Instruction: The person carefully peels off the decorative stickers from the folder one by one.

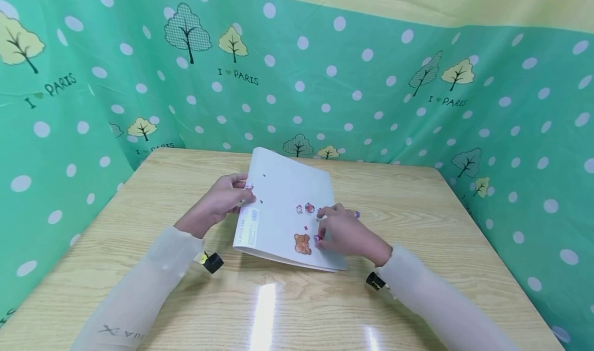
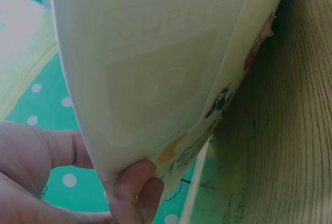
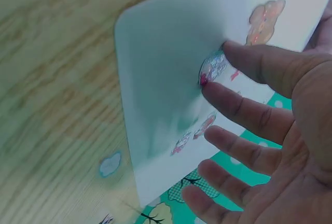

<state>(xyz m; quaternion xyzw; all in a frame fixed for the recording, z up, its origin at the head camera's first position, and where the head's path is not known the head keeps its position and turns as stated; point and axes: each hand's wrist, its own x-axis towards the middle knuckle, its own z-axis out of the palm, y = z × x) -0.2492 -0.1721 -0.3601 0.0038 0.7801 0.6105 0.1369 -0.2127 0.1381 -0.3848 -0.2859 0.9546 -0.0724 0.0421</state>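
Observation:
A white clip file folder point(image 1: 292, 186) stands tilted over the table, its cover facing me. My left hand point(image 1: 225, 196) grips its left edge, thumb on the cover and fingers behind. On the side seen in the left wrist view are printed lettering and several stickers, one dark blue point(image 2: 219, 101). The cover bears a brown bear sticker point(image 1: 302, 244), a round red sticker point(image 1: 309, 208) and a small pink star point(image 1: 306, 228). Low on the cover, my right hand point(image 1: 345, 230) pinches a pinkish sticker point(image 3: 212, 68) by opposite edges between thumb and index finger; its other fingers are spread.
The wooden table point(image 1: 408, 196) lies under the folder. A small purple sticker point(image 1: 356, 214) shows just past my right hand, and a pale cloud-like sticker point(image 3: 110, 164) lies on the wood. Green dotted cloth point(image 1: 371, 83) hangs behind and at both sides.

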